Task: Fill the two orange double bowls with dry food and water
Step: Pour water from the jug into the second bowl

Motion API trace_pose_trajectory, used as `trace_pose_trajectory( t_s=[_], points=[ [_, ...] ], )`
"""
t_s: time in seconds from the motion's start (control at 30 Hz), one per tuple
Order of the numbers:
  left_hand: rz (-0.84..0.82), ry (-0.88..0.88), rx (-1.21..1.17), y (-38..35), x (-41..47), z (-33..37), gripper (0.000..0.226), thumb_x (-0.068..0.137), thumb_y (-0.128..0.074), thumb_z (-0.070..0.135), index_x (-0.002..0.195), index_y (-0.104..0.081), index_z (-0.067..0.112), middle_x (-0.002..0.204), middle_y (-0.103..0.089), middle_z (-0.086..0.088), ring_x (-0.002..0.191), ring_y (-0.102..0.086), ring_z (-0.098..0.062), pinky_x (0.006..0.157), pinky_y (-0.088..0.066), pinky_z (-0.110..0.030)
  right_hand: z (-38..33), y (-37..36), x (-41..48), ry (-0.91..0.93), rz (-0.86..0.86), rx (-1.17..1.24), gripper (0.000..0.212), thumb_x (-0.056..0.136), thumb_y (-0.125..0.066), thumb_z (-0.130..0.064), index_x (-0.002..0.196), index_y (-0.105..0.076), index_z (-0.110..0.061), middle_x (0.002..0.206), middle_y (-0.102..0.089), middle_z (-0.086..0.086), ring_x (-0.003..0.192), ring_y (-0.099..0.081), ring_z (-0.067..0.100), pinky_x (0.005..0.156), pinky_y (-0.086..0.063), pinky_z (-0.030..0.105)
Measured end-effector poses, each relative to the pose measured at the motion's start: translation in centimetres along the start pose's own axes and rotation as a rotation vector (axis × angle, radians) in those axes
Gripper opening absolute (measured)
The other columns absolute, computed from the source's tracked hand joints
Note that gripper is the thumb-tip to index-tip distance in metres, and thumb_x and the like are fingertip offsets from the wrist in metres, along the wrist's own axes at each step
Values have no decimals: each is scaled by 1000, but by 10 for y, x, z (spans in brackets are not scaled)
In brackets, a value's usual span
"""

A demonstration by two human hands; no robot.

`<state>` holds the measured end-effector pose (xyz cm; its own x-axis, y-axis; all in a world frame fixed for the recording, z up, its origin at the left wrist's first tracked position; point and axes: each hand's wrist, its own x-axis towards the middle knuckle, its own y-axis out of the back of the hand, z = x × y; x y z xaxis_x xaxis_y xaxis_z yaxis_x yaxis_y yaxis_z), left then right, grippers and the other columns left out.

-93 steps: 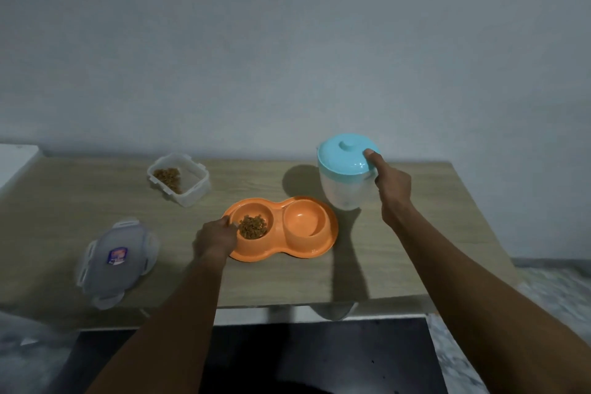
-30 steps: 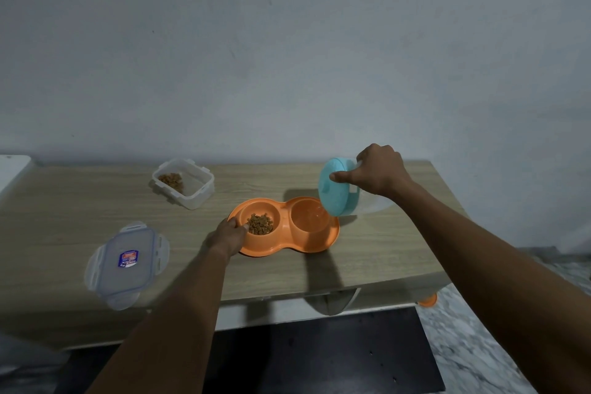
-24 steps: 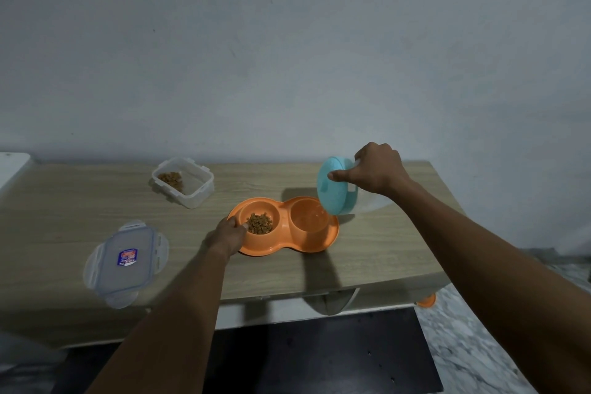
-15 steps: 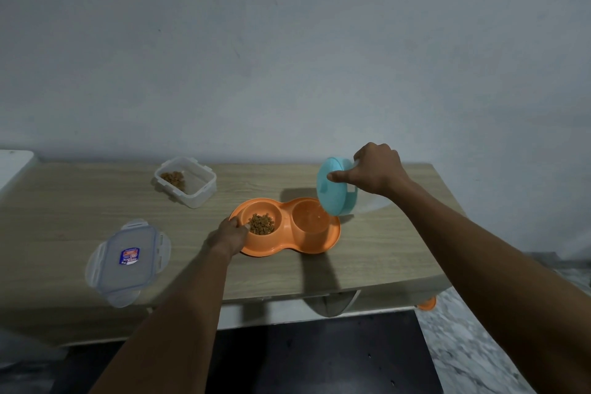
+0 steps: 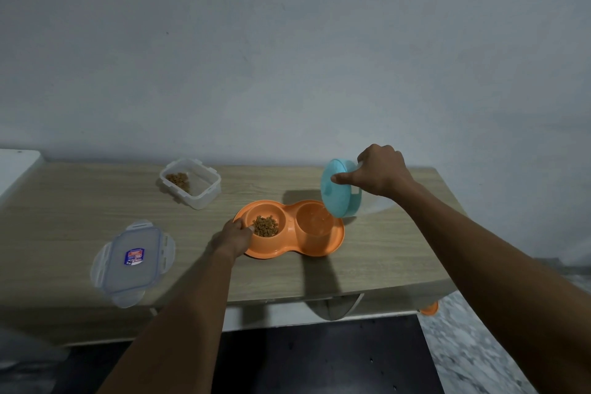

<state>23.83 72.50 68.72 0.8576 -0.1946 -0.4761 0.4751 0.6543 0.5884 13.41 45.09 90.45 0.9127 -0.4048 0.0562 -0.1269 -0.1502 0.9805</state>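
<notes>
An orange double bowl (image 5: 319, 248) sits on the wooden table (image 5: 367, 265). Its left cup holds brown dry food (image 5: 266, 226); its right cup looks wet with a little water. My left hand (image 5: 235, 237) grips the bowl's left rim. My right hand (image 5: 380, 174) holds a clear water jug with a light blue lid (image 5: 335, 193), tipped on its side so the lid edge hangs over the right cup. A thumb presses the lid. A second orange bowl (image 5: 429, 309) peeks out below the table's right edge.
A clear plastic container (image 5: 204, 192) with some dry food stands at the back left of the table. Its clear lid (image 5: 132, 262) with a blue label lies near the front left edge. A white surface (image 5: 16, 166) adjoins the table's left end. Dark floor lies below.
Three seconds ago the jug stood upright beside the bowl; now it is tipped over the right cup. In the last second the hands and jug have hardly moved.
</notes>
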Motion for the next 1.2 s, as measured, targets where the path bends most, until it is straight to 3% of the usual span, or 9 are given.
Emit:
trace_pose_trajectory(
  t_s=[0.7, 0.9, 1.2],
  points=[
    [0, 18, -17, 0, 8, -4, 65, 82, -44, 60, 140, -48, 30, 133, -58, -8, 117, -56, -34, 101, -46, -49, 1, -2, 0, -4, 4, -13, 64, 66, -73, -75, 56, -50, -16, 53, -49, -3, 56, -46, 15, 62, -37, 34],
    [5, -28, 11, -1, 5, 0, 54, 92, -45, 51, 140, -49, 27, 140, -52, -6, 122, -53, -35, 104, -43, -49, 0, -2, 1, 7, 11, -23, 63, 67, -73, -75, 57, -51, -17, 54, -49, -4, 56, -46, 15, 63, -38, 35],
    [-2, -25, -19, -4, 8, 0, 57, 94, -45, 48, 145, -43, 21, 147, -46, -7, 129, -49, -36, 107, -41, -50, 0, -5, 1, 25, 16, -34, 61, 68, -72, -75, 57, -46, -22, 56, -48, -7, 57, -45, 12, 66, -37, 35]
  ],
)
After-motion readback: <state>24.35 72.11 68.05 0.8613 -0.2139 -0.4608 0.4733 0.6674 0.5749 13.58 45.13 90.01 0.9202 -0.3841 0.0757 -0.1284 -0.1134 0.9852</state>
